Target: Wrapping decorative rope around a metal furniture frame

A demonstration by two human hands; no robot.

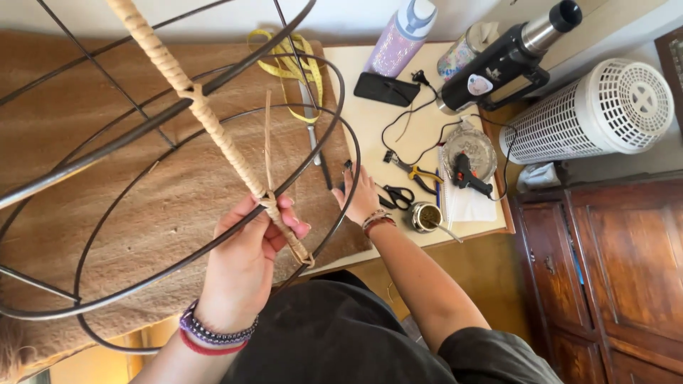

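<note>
Left hand [242, 267]: fingers clamped on wrapped rib [213, 128] of wire frame [213, 245], lower centre. Right hand [361, 199]: fingers' state indiscernible, near scissors [398, 196]. Best grip firm, keeping wrap taut.

A pale bench [370, 124] runs along a light wall [213, 14], half covered by a brown woven mat [85, 128]. To its right stands a dark wooden cabinet [612, 270] with panelled doors. A white perforated cylinder [590, 114] lies on top of it. The floor [491, 277] below is ochre. Light is soft and even.
</note>
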